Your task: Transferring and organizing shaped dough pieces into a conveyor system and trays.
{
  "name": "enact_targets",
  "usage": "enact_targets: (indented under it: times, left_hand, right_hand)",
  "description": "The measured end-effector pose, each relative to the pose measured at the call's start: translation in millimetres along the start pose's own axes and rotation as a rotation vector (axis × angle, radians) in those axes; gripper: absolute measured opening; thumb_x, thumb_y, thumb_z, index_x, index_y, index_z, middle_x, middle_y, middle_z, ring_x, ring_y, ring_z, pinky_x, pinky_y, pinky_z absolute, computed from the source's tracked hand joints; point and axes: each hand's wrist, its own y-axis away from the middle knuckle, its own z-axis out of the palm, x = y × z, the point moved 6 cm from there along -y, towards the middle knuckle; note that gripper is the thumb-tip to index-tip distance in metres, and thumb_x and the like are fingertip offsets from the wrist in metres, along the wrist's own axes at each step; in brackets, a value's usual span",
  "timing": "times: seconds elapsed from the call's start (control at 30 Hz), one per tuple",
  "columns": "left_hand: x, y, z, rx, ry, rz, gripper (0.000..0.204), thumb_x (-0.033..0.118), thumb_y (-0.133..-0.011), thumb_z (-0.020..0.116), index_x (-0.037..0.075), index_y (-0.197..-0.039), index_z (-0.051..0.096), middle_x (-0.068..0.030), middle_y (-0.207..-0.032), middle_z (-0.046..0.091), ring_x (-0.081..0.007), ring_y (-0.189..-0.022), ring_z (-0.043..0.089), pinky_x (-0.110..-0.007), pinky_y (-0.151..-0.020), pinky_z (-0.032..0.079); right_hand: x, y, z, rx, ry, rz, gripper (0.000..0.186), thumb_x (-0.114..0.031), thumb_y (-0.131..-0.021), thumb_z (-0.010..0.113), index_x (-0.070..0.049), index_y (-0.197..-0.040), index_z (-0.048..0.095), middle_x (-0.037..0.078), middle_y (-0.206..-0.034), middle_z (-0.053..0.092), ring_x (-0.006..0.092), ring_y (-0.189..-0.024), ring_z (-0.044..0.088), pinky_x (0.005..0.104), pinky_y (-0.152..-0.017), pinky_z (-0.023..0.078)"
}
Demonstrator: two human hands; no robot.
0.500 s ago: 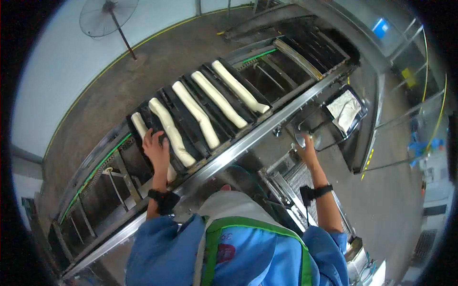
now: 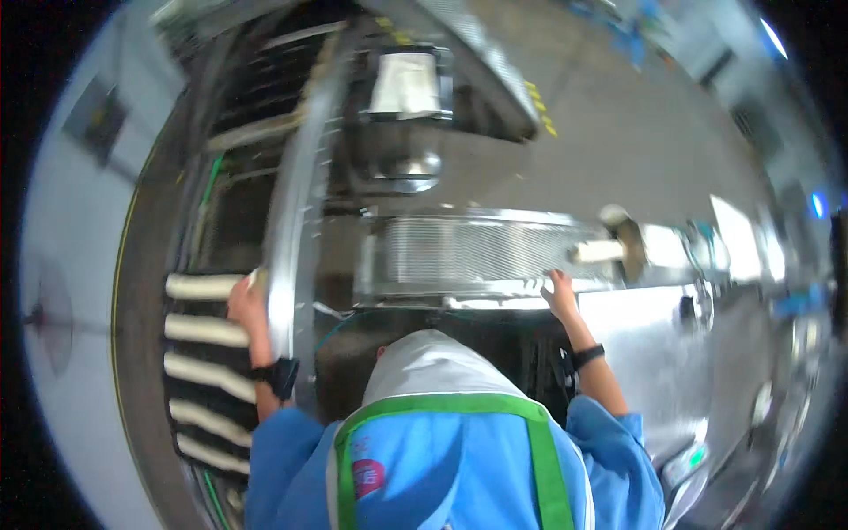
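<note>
Grey floor [image 2: 618, 150] spread behind the mesh conveyor [image 2: 477, 252] as the view swung round, bringing it directly ahead. The left hand [image 2: 249, 305] had shifted to the farthest of five pale rolls [image 2: 199, 286] on the black trays [image 2: 212, 306], at its right end; blur hid any grip. The right hand [image 2: 563, 299], finger spread unclear, was by the conveyor's near edge, near a pale piece [image 2: 601, 252].

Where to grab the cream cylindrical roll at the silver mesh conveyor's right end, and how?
Probably grip the cream cylindrical roll near its exposed left end, from the near side with the bare right hand, which is closest: the roll lies lengthwise, and a round brown part crowds its right end.
</note>
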Motion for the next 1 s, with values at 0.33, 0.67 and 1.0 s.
enact_targets:
  times: [0.33, 0.67, 1.0]
  left_hand:
    - [15.4, 30.9, -55.2, -0.124, -0.032, -0.271, 0.014, 0.013, -0.075, 0.049, 0.001, -0.076, 0.056, -0.0120, -0.079, 0.054, -0.0315, -0.075, 0.050, -0.040, -0.069, 0.039]
    - [-25.3, 102.4, -90.7, -0.049, 0.192, -0.225, 0.007, 0.011, -0.072, 0.055, 0.004, -0.072, 0.054, -0.0130, -0.073, 0.053, -0.0315, -0.075, 0.049, -0.039, -0.067, 0.038]
    - [-37.0, 140.2, -116.4, -0.015, -0.030, -0.552, 0.016, 0.015, -0.067, 0.057, 0.006, -0.079, 0.052, -0.0103, -0.083, 0.051, -0.0298, -0.084, 0.047, -0.041, -0.072, 0.036]
  right_hand:
    - [28.1, 7.0, -29.3, -0.076, -0.010, 0.161, 0.052, -0.009, -0.063, 0.066, -0.010, -0.111, 0.046, 0.015, -0.115, 0.041, 0.0364, -0.102, 0.039, 0.0407, -0.085, 0.036]
    - [27.2, -39.8, 21.5, -0.229, 0.483, -0.131, 0.076, -0.012, -0.059, 0.069, -0.018, -0.126, 0.033, 0.010, -0.128, 0.034, 0.0298, -0.120, 0.029, 0.0472, -0.089, 0.033]
    - [-20.4, -51.9, 61.5, -0.226, 0.450, -0.200, 0.064, -0.006, -0.062, 0.061, -0.016, -0.121, 0.037, 0.005, -0.119, 0.041, 0.0281, -0.114, 0.034, 0.0518, -0.080, 0.039]
